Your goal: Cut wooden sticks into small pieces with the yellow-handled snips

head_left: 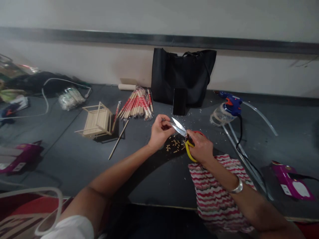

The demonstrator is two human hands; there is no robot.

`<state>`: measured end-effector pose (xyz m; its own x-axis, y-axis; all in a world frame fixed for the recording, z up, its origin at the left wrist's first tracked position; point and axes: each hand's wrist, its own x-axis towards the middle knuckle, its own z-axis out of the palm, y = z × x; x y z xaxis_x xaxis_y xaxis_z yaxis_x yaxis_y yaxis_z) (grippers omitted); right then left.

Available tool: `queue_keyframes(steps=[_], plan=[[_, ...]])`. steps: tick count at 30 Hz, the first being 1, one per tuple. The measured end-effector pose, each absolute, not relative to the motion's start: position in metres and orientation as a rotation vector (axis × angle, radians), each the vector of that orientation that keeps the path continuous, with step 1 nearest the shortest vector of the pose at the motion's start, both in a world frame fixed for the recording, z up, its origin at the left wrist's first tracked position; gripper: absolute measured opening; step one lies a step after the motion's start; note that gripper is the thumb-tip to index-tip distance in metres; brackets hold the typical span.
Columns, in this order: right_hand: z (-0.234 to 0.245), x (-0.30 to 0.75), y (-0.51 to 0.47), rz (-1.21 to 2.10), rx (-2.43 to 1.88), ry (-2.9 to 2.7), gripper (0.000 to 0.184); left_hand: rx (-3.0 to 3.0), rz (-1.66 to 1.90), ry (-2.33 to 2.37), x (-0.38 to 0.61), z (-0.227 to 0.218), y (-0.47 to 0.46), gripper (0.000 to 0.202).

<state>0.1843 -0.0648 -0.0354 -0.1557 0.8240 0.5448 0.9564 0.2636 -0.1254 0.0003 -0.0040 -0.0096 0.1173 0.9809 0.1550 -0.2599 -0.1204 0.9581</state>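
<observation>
My right hand (201, 147) grips the yellow and red handles of a pair of scissors (181, 130), whose blades are parted and point up and left. My left hand (160, 132) is closed in a pinch at the blade tips; what its fingers hold is too small to make out. Below the blades lies a scatter of short cut wooden bits (175, 144). To the left of my hands, a single thin stick (118, 140) rests on the dark table (149, 186). Beyond that stick stands a small frame built of wooden sticks (97, 122).
Wrapped chopsticks (137, 105) lie behind my left hand. A black bag (161, 79) stands against the wall, a phone (179, 101) leaning on it. At right are a blue glue gun (233, 104) on a jar, clear glue sticks (245, 157), a striped cloth (216, 196) and a purple box (292, 181).
</observation>
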Motion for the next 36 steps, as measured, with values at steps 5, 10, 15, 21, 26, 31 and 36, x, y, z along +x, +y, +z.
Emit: queue_keyframes(steps=[5,10,15,21,26,31,36], plan=[[-0.035,0.185,-0.066,-0.331,-1.597,-2.044,0.042,1.194,1.311,0.835,-0.001,-0.009,-0.004,0.038],[-0.035,0.186,-0.067,-0.292,-1.645,-2.069,0.046,1.198,1.310,0.832,-0.001,-0.008,-0.004,0.039],[-0.038,0.187,-0.064,-0.121,-1.672,-2.030,0.043,1.196,1.291,0.809,0.000,-0.006,-0.004,0.039],[-0.037,0.188,-0.058,0.009,-1.688,-1.830,0.031,1.483,1.379,0.985,-0.010,-0.015,0.013,0.015],[-0.033,0.188,-0.058,0.040,-1.669,-1.776,0.031,1.630,1.347,1.281,-0.022,-0.030,0.032,0.011],[-0.031,0.188,-0.057,0.051,-1.673,-1.734,0.032,1.740,1.232,1.368,-0.025,-0.038,0.037,0.011],[-0.031,0.188,-0.057,0.067,-1.672,-1.734,0.031,1.807,1.205,1.299,-0.026,-0.041,0.039,0.012]])
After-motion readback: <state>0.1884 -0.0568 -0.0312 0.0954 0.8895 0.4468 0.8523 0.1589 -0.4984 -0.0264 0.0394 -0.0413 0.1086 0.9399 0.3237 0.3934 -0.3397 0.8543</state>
